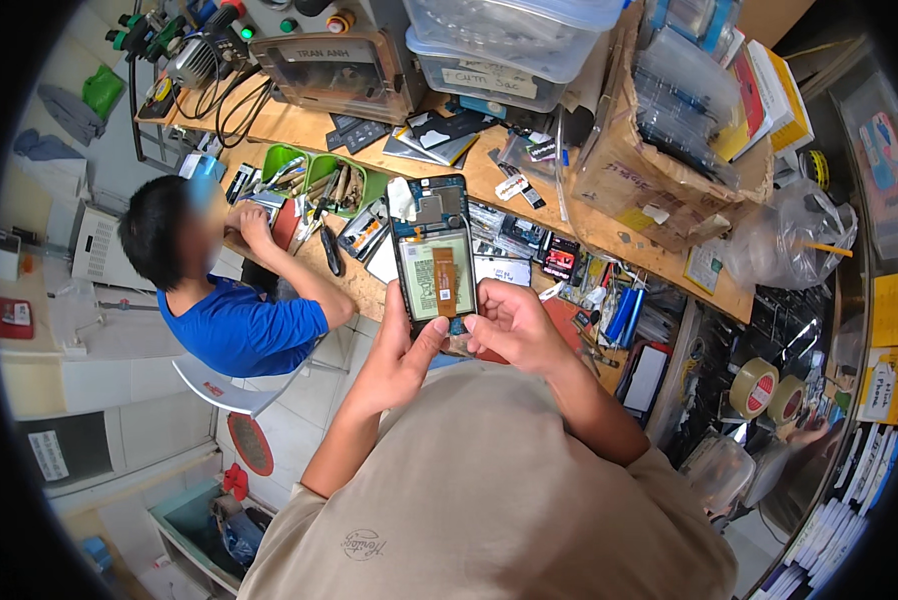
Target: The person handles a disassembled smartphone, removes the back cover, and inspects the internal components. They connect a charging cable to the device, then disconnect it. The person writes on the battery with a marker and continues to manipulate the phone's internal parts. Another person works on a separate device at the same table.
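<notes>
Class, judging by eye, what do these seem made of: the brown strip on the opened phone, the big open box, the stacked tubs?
Brown strip: probably satin plastic film; flat, amber, ribbon-like.
Open box: matte cardboard; brown, with creased, ragged edges.
Stacked tubs: likely glossy plastic; contents show hazily through walls.

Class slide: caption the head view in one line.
Left hand and right hand hold an opened phone, battery exposed, at a cluttered wooden workbench.

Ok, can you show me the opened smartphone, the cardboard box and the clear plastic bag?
Opened smartphone [424, 268], head view: on the pale panel inside its open back.
Cardboard box [634, 190], head view: on the side wall nearest the person.
Clear plastic bag [784, 235], head view: on its crumpled middle.
</notes>
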{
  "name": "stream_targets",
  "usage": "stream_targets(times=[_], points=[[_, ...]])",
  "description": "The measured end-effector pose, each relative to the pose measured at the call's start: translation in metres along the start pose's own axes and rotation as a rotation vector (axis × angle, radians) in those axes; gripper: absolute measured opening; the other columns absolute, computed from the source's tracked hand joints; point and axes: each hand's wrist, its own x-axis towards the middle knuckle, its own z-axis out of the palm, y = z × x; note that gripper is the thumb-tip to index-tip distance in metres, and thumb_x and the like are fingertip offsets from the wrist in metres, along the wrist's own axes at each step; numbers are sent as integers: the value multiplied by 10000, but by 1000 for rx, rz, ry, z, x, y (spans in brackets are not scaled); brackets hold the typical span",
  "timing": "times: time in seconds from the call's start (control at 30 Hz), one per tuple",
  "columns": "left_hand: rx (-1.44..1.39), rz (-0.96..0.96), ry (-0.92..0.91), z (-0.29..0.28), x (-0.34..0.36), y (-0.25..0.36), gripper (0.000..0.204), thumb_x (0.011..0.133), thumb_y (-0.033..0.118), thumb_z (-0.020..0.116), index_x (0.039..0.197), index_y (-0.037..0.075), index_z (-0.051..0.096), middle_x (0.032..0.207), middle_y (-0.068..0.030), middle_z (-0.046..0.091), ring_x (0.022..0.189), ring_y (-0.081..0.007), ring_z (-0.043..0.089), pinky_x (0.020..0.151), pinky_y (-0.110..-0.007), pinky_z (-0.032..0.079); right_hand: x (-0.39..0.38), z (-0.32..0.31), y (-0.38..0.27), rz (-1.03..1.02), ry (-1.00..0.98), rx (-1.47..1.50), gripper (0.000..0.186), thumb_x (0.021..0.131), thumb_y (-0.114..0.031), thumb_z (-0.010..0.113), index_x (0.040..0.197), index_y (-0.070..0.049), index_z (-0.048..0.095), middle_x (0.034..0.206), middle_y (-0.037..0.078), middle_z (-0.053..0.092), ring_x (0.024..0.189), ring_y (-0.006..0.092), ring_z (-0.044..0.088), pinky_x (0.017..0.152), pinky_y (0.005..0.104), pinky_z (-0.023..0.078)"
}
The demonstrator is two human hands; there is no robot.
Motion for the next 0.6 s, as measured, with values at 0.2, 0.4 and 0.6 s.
stream_targets(times=[0.2,0.4,0.6], points=[[-5,87,16,4,13,-7,566,965,5,644,1413,27,299,1229,-78,569,1100,-109,576,890,-307,544,-2,1,-4,45,19,-73,103,994,-95,597,939,-9,579,785,5,619,694,69,615,636,236,517],[-38,55,62,6,16,-3,509,924,-28,667,1335,6,368,1157,-82,611,1023,-111,629,855,-284,578,-4,2,-12,23,18,-22,122,992,-87,567,912,4,577,792,19,629,703,79,628,634,250,527],[4,144,98,15,19,-6,502,898,-36,674,1301,-5,375,1140,-83,604,989,-112,632,854,-286,574,-5,4,-8,-40,85,-120,75,950,-7,577,878,2,558,727,-10,585,651,50,574,581,232,488]])
